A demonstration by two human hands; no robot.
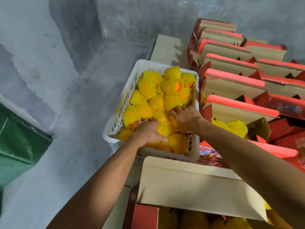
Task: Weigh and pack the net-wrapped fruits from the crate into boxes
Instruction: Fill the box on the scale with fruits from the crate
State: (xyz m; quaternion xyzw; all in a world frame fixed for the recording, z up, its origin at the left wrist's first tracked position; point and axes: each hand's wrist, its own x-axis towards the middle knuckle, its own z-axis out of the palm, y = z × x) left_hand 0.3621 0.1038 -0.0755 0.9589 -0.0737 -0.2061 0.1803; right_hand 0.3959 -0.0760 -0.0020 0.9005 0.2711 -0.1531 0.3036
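In the white crate (145,66), both hands curled round net-wrapped fruits (171,86): left hand (149,132), right hand (185,116).

We count one white crate (166,64) holding roughly twenty net-wrapped fruits (146,86), though some are hidden beneath others. We see two hands (149,132) in it. Beside it stand about a dozen open red boxes (231,85); the rows run out of view. Two of them show fruits inside.
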